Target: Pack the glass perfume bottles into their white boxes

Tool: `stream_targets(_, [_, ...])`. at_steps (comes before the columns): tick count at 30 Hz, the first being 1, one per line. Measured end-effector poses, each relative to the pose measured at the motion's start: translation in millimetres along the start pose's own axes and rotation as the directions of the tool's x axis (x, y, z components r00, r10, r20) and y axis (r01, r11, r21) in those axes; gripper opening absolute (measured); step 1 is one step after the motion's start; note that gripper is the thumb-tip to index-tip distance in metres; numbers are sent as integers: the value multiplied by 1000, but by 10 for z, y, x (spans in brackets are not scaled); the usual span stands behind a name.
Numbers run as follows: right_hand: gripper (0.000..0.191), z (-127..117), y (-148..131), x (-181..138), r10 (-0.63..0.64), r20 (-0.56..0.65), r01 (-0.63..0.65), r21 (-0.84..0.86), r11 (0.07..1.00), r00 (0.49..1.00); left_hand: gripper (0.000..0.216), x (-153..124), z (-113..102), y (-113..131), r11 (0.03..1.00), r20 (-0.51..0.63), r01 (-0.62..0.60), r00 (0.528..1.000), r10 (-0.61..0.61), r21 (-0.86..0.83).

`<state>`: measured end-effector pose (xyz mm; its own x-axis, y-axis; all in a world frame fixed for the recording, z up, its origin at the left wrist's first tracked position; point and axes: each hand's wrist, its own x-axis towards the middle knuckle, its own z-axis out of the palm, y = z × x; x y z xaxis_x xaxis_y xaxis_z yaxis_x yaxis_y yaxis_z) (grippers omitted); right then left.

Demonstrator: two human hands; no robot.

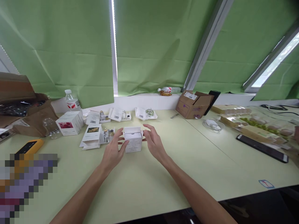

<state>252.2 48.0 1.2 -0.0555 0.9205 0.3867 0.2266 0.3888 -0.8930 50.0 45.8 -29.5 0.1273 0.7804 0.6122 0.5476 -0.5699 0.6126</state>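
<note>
White box [133,145], top flap up, stands on the table [144,180] in front of you; call it clock centre. Your left hand [113,151], 9 o'clock, loosely holds it, part-curled, thumb on the front. Your right hand [154,143], 3 o'clock, half open, fingertips at the side flap [142,133]; can't tell if they pinch. Brown carton [192,107] at 2, phone [261,148] farther out at 3.

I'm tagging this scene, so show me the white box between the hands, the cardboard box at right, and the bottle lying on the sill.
White box [133,145]: head view, its front side.
Cardboard box [194,111]: head view, a side wall.
Bottle [172,90]: head view, its body.
</note>
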Motion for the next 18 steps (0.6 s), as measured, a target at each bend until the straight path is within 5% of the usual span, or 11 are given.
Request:
stream_targets(7, [36,-36,49,86,188,85,-200,179,963,979,48,-7,27,-46,996,-15,36,999,-38,-84])
stream_targets(18, [31,-20,23,65,268,168,-301,220,928,949,44,-5,17,-31,998,0,25,1000,-25,-65])
